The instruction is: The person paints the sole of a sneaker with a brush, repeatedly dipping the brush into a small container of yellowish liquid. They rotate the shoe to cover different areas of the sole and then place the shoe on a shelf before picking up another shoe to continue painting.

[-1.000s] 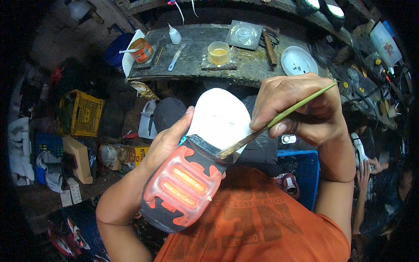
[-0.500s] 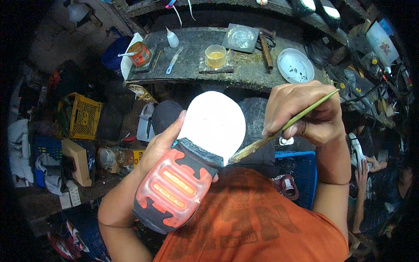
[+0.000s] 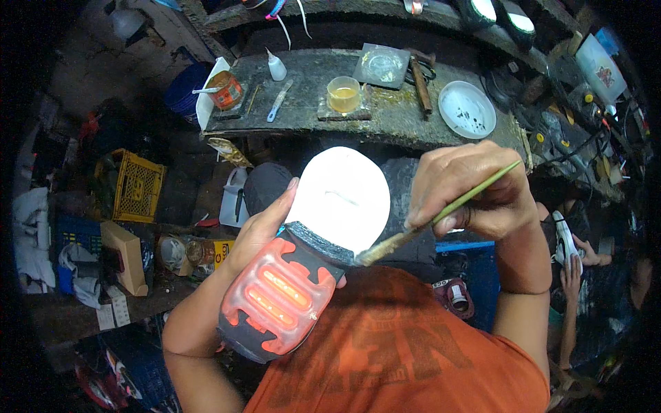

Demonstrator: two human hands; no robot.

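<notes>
My left hand (image 3: 264, 230) is wrapped round the side of a shoe (image 3: 275, 292) turned sole up. Its far part is a rounded, bright white surface (image 3: 342, 196) with a thin line of something across it. The near part is black with a translucent red piece and orange slots. Closed in a pinch, my right hand (image 3: 475, 189) holds a thin brush (image 3: 387, 248) with a greenish handle. The brush tip meets the shoe's right edge, where white joins black. The fingers under the shoe are mostly hidden.
A worn bench (image 3: 275, 127) ahead bears a cup of amber liquid (image 3: 343, 94), an orange tin (image 3: 224, 91), a white squeeze bottle (image 3: 276, 67), a knife (image 3: 279, 102), a hammer (image 3: 421, 86) and a white bowl (image 3: 467, 110). At right, another person's hands (image 3: 575, 265) hold a shoe.
A thin line now shows on the white surface. The brush tip stays at the same edge, while its handle and my right hand have shifted slightly left and down.
</notes>
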